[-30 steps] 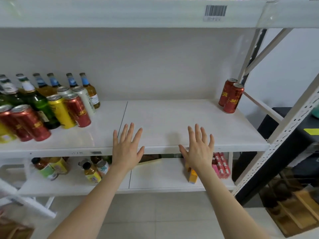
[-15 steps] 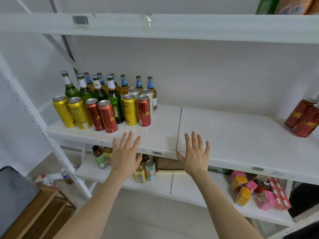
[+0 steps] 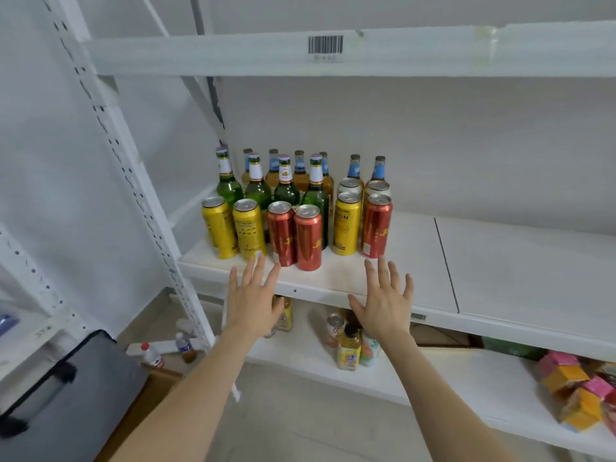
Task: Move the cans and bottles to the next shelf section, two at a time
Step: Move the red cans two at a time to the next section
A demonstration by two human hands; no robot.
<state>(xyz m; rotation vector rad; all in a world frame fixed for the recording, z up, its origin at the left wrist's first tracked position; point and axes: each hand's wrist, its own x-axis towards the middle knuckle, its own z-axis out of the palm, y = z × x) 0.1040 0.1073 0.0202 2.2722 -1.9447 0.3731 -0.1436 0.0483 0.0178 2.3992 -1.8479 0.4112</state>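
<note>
A cluster of drinks stands on the left section of the white shelf [image 3: 416, 258]. Front row: two yellow cans [image 3: 248, 230], two red cans [image 3: 308, 241], then another yellow can [image 3: 346, 228] and a red can [image 3: 376, 230]. Green bottles [image 3: 286, 185] and amber blue-labelled bottles [image 3: 355, 168] stand behind them. My left hand [image 3: 255, 301] is spread flat just below the yellow and red cans, holding nothing. My right hand [image 3: 383, 301] is also spread, empty, just below the rightmost red can. The right shelf section [image 3: 533, 261] shows bare board.
A perforated white upright [image 3: 133, 181] borders the shelf on the left. The lower shelf [image 3: 433, 388] holds small bottles and cans and colourful boxes [image 3: 580, 395] at right. A dark grey case [image 3: 63, 391] and floor bottles [image 3: 185, 345] sit lower left.
The view has swung left from the right section, where two red cans stood, to the drink cluster. Both open hands have come closer to the front cans.
</note>
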